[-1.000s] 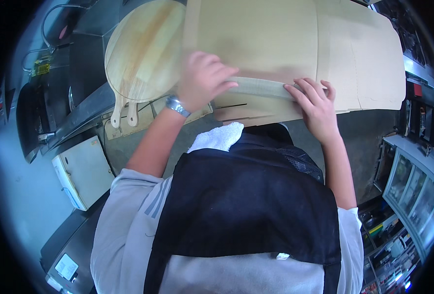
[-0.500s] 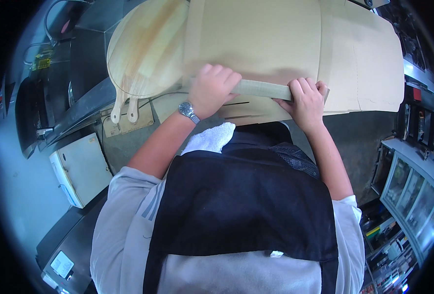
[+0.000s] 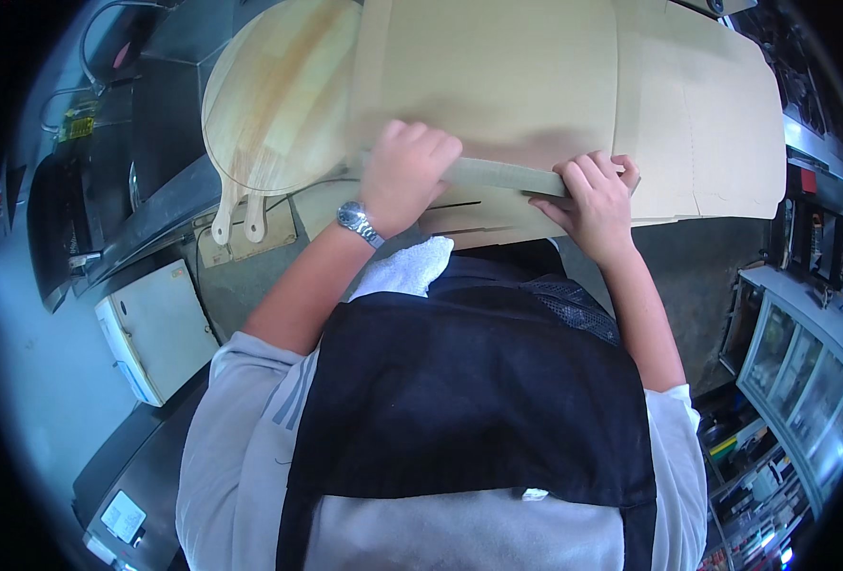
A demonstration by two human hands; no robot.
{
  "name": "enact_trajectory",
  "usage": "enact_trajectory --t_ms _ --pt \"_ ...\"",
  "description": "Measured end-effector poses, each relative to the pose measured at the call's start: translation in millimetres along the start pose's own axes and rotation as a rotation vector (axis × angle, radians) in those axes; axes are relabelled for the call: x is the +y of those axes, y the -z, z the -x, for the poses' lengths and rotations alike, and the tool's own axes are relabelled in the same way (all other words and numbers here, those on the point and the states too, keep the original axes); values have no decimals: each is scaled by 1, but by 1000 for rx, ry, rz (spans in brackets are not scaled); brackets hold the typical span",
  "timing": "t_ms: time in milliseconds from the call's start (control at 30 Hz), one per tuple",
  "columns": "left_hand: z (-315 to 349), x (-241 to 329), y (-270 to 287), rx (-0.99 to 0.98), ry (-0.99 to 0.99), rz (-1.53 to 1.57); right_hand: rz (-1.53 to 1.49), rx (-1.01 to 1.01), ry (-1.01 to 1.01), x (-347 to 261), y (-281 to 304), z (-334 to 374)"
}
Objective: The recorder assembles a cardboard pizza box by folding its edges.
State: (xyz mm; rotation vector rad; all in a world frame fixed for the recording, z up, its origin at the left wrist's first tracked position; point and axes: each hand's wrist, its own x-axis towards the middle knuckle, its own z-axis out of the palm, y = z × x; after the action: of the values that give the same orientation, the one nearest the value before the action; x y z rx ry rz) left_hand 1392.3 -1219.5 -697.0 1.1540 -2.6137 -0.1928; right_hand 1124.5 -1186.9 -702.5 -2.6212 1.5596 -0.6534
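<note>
A large flat sheet of brown cardboard (image 3: 498, 67), creased into panels, lies in front of me. Along its near side a narrow strip of the cardboard (image 3: 507, 177) stands folded up. My left hand (image 3: 404, 176), with a watch at the wrist, is closed round the left end of this strip. My right hand (image 3: 595, 200) grips the strip's right end, thumb below and fingers over the top. Part of a slotted flap (image 3: 479, 221) shows beneath the strip, between my forearms.
Round wooden boards (image 3: 284, 95) with handles lie left of the cardboard, overlapping. A white towel (image 3: 407, 266) hangs at my waist by the dark apron (image 3: 479, 390). At left stands a white box (image 3: 160, 328); a glass-fronted cabinet (image 3: 807, 371) is at right.
My left hand has shifted very slightly left, still on the folded strip. My right fingers have moved a little on the strip's right end.
</note>
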Motion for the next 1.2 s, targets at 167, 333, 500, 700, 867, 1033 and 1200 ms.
enact_trajectory --t_ms 167,333,500,700,867,1033,1200 --pt "2 12 4 40 -32 30 -40 -41 103 -3 9 9" --pt "17 28 5 42 -3 45 24 -94 214 -16 14 14" --pt "24 38 0 73 52 58 -12 -128 205 -20 10 19" --pt "21 37 -4 105 -8 236 -63 -81 244 -14 5 23" --pt "26 40 -7 57 0 248 -149 -95 258 -13 3 27" --pt "25 43 -10 -28 60 245 -189 -229 233 -14 4 25" --pt "35 47 9 242 -9 120 -76 -208 247 -18 1 23"
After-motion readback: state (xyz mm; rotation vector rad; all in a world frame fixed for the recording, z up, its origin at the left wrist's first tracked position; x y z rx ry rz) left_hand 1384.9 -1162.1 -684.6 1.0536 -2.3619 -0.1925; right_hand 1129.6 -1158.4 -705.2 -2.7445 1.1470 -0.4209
